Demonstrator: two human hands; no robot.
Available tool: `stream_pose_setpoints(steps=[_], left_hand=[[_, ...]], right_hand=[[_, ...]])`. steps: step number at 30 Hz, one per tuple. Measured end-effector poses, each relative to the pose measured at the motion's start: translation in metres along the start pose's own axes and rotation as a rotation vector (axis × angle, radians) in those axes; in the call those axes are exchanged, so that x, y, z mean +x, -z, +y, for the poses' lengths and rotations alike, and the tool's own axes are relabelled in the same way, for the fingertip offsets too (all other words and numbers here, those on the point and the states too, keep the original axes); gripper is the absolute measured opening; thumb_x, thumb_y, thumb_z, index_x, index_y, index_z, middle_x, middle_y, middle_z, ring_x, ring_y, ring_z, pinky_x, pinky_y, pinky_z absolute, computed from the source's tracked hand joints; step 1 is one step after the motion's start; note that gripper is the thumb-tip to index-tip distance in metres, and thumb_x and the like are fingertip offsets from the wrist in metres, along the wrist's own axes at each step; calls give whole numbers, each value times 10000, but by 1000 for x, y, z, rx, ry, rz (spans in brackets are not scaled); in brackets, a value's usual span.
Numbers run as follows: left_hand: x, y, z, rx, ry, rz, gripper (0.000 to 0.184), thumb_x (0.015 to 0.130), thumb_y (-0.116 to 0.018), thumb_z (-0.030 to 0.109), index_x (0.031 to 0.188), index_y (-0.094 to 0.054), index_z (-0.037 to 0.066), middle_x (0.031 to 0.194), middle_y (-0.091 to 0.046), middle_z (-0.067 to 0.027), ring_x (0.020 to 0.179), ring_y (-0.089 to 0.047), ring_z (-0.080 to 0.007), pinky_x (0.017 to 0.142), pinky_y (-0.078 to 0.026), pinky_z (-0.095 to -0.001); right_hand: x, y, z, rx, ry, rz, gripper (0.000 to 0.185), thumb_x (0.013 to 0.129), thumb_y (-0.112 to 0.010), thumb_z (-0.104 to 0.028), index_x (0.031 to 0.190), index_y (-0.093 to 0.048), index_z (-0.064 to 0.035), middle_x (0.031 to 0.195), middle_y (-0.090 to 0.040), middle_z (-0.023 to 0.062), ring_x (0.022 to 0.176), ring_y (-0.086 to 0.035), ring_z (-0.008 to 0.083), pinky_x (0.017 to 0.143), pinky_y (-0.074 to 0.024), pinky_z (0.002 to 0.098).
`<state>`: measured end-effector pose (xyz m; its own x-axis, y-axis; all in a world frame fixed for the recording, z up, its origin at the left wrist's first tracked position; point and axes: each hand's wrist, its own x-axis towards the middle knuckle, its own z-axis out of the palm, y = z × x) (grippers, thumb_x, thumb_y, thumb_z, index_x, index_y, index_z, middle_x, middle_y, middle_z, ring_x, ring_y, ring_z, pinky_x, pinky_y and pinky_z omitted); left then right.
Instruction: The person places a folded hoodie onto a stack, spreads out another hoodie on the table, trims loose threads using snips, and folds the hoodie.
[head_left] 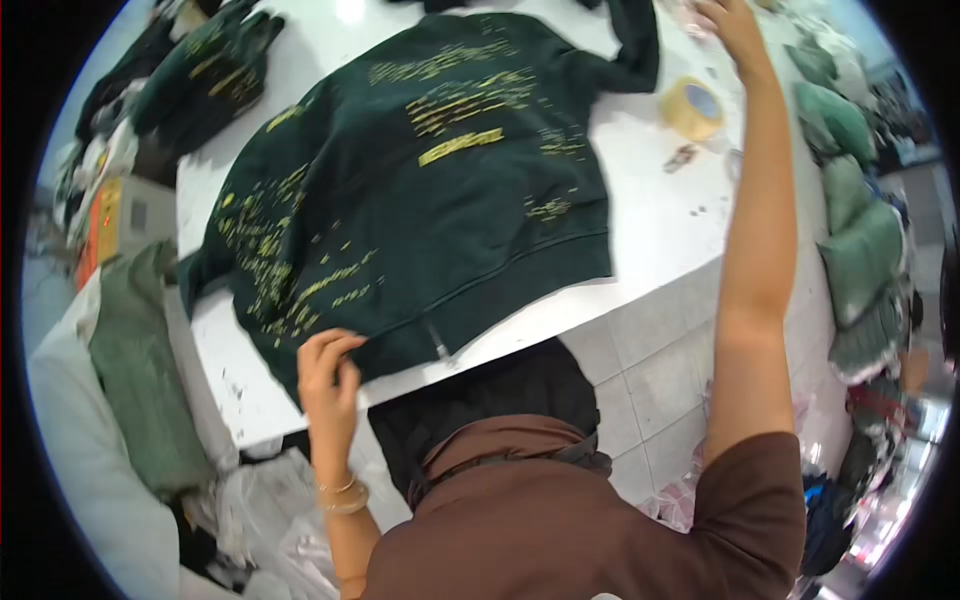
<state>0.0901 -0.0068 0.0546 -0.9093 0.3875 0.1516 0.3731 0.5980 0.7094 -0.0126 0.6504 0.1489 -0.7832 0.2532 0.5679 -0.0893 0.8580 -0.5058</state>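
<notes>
A dark green sweatshirt (390, 200) with yellow printed lettering lies spread on the white table (650, 240). At its lower left hem is my left hand (328, 375), fingers loosely bent and apart, with nothing visible in them. A small slim item (442, 348), too blurred to name, lies at the bottom hem. My right hand (730, 28) reaches to the far right of the table, partly cut off by the frame edge. Its visible fingers are stretched out beside some pinkish clear plastic (697, 20); whether they touch it is unclear.
A roll of yellowish tape (692, 108) and a small metallic item (681, 157) lie right of the sweatshirt. Another dark green printed garment (205, 85) is heaped at the back left. Green cloth bundles (850, 240) line the right side. An orange and beige box (120, 220) stands left.
</notes>
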Motion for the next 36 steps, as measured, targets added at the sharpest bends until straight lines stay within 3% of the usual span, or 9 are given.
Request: stream_pose_setpoints(steps=[3,4,7,21,26,29,32,34,36], left_hand=[[-14,-14,0,-32,0,-1,206,761,-556,-82,921,-639,18,964,-591,-103,947,-557,-264,831,-444,-336],[-18,-18,-4,-50,2,-7,200,758,-563,-79,917,-638,18,961,-586,-100,939,-557,-267,830,-444,-336],[-26,-30,-9,-125,16,-38,213,748,-594,-62,946,-629,11,981,-573,-97,933,-560,-260,815,-455,-339],[2,-74,9,-62,79,116,327,789,-669,18,1101,-576,31,1019,-545,-82,769,-598,-188,630,-493,-310],[-5,-70,7,44,72,117,396,777,-684,33,1156,-571,24,1176,-520,-107,949,-579,-215,765,-473,-301],[-9,-75,24,313,-85,-80,635,772,-696,207,1311,-421,15,1442,-328,-181,1338,-291,-375,1077,-243,-481],[-26,-80,39,-130,-462,-655,454,807,-679,242,1207,-547,73,1213,-571,-123,1153,-538,-275,1080,-295,-487],[-33,-82,55,-431,-416,-704,221,817,-665,175,1007,-642,63,969,-657,-84,928,-630,-246,974,-442,-403],[-19,-82,55,-477,-381,-505,239,794,-671,113,1026,-636,65,967,-647,-86,906,-615,-269,909,-468,-400]], right_hand=[[-91,-29,-34,-402,-487,-135,335,872,-558,-328,1022,-667,-49,860,-673,97,732,-624,119,594,-466,290],[-133,-50,-22,-384,-443,48,338,863,-553,-358,947,-668,-51,717,-658,101,543,-603,197,564,-483,328],[-217,-82,12,-644,-562,42,288,894,-518,-350,1007,-633,-112,965,-615,136,852,-618,294,759,-476,406],[-282,-61,8,-601,-659,179,422,769,-687,-133,1134,-532,13,1119,-524,233,1002,-539,347,898,-430,379],[-287,-45,38,-448,-800,74,415,797,-681,-248,1106,-569,5,1081,-548,226,1003,-542,350,898,-431,394],[-287,-51,34,-582,-783,56,397,807,-667,-304,1060,-612,-3,1054,-566,227,1001,-554,360,886,-441,412],[-279,-59,18,-735,-753,87,359,814,-662,-316,999,-644,-9,1035,-592,230,993,-568,386,884,-444,432],[-280,-59,33,-675,-812,54,327,818,-668,-292,974,-639,-6,980,-625,202,937,-597,344,844,-463,397],[-286,-51,56,-484,-844,54,306,812,-676,-267,956,-641,1,929,-638,189,882,-605,317,815,-469,378]])
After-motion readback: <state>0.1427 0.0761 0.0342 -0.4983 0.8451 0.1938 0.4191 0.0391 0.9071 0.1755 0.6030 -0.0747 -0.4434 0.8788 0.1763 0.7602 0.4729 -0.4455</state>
